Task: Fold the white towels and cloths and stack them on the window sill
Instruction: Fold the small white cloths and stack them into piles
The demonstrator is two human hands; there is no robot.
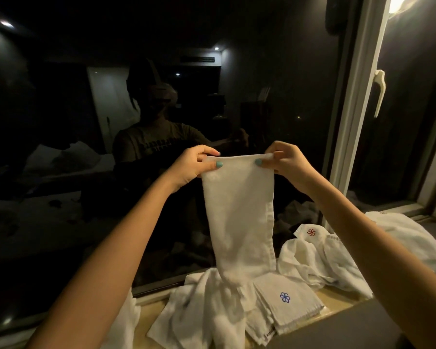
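Progress stood at an early stage. One small folded white cloth with a blue flower emblem (285, 302) lay flat on the pale yellow window sill (337, 297). It appeared to be the only finished item, and no stack of several pieces was visible. A long white terry towel (239, 217) was in hand, apparently doubled lengthwise into a narrow strip and not yet folded across. By judgement, the items left to fold were a crumpled white cloth with a red flower emblem (311, 244) and a loose heap of white towelling (204, 306).

The left hand (191, 167) and the right hand (287, 163) were level with each other in front of the dark window glass (86, 147). Each hand was closed in a pinch on one upper corner of the terry towel. The thumb lay on the near face and the other fingers (207, 150) curled over the top edge.

The top edge of the towel ran taut between the two sets of fingertips, and the strip hung straight down from them. Its lower end reached the heap of towelling well below the fingers, and where one ended and the other began could not be told. The folded cloth lay far below the right-hand fingers, just beside the towel's lower end.
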